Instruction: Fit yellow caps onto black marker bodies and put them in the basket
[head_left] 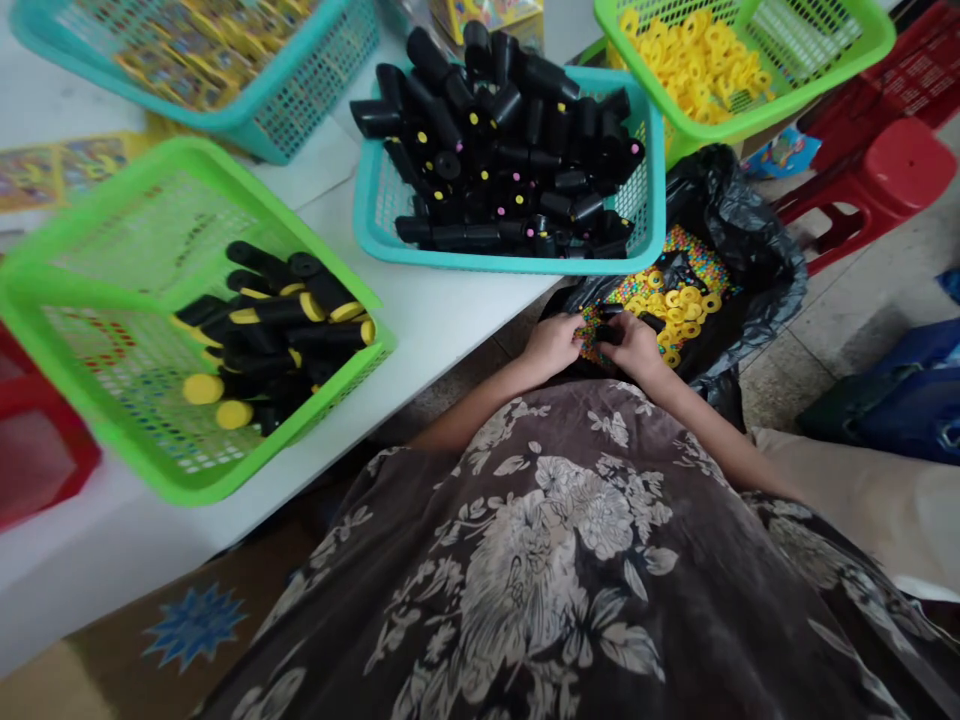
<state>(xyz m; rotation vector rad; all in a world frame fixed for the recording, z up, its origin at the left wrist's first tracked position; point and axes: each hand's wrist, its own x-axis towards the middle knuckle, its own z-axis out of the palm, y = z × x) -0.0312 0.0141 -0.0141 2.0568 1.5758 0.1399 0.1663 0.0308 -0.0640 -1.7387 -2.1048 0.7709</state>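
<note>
Both of my hands are low over a black plastic bag (pixel 757 225) holding small multicoloured beads (pixel 694 255) and yellow rings (pixel 679 310). My left hand (pixel 553 345) has its fingers curled down at the beads on the near left side; what is in them is hidden. Close beside it, my right hand (pixel 634 345) is closed on a short black plastic tube (pixel 606 334). Other black pieces lie by its fingers among the rings.
On the white table (pixel 465 295), a teal basket (pixel 510 262) holds black tubes, some with pink or yellow beads in their ends. A green basket (pixel 199 490) holds black tubes with yellow caps. Another green basket (pixel 862 50) holds yellow rings. A red stool (pixel 892 180) stands right.
</note>
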